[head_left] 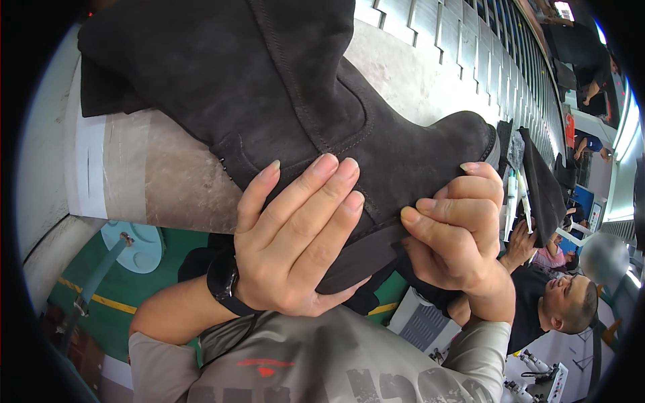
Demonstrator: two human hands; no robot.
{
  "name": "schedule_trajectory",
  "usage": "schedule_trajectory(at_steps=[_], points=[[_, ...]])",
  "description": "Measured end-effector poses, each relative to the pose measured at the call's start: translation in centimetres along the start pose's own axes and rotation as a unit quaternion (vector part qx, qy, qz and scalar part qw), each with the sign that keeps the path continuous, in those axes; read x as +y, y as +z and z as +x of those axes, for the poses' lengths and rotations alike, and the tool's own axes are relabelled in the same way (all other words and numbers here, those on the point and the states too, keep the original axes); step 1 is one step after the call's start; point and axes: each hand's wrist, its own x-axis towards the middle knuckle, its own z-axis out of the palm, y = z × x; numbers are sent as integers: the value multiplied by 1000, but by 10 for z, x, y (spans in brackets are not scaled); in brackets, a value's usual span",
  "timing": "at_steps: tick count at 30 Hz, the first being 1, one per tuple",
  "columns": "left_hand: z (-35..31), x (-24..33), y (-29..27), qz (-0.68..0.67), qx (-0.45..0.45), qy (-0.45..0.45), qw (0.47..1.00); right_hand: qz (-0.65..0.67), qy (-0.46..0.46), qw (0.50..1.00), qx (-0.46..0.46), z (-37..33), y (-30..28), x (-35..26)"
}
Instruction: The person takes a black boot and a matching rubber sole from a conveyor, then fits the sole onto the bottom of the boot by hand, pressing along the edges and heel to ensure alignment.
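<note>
A dark grey-brown suede boot upper [269, 74] lies across a worn, light-coloured work surface, its seams stitched in rows. Its shaft spreads to the upper left, and a rounded end points right. My left hand [295, 235], with a black watch [224, 285] on the wrist, lays its long fingers over the seam. The left thumb sits lower, by the flap along the near edge, so the upper is between thumb and fingers. Further right, my right hand [463, 228] has bent fingers and pinches the same near edge. What lies under the right fingertips is hidden.
Past the work surface [396, 74] runs a row of metal slats [470, 40]. More dark pieces [541, 181] lie at the right, beside a co-worker [564, 302] whose hand is near them. A light-blue round stool seat [134, 245] stands on the green floor at lower left.
</note>
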Motion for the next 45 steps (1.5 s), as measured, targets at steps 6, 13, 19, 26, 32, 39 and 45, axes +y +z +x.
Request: schedule_trajectory(at_steps=[6,13,19,26,32,39,45], points=[[-2,0,2,-10,0,-6,1000,25,-6,999,26,-3,1,1],[1,5,-8,-20,-48,-19,998,23,20,999,-38,4,-11,-2],[4,6,-16,-45,-80,-33,995,16,73,997,-37,10,-25,16],[2,4,-16,-34,-87,-21,995,82,78,992,-58,6,-22,22],[-6,3,-15,-24,-79,-17,996,80,77,992,-55,10,-21,19],[0,3,-10,-14,-75,6,997,92,80,990,-71,16,-30,41],[8,47,5,-31,-90,-7,995,-59,220,960,164,-28,-11,24]])
